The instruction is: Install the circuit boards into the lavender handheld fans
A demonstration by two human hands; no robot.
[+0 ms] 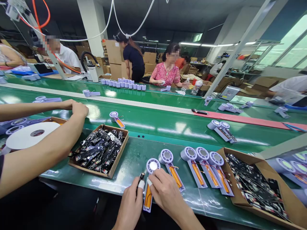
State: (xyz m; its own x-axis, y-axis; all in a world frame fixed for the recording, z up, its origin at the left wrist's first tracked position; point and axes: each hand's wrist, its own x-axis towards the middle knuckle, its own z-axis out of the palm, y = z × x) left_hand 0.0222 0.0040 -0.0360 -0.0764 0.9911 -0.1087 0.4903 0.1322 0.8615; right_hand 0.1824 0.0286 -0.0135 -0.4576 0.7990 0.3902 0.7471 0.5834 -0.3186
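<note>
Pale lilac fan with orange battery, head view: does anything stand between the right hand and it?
Nothing visible does: the right hand, its fingertip in a white cap, sits directly against the pale lilac fan with orange battery.

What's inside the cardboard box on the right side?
Black circuit boards with thin wires lie piled in the cardboard box. They cover its bottom, so the box's floor can't be seen, nor anything under the top boards.
</note>
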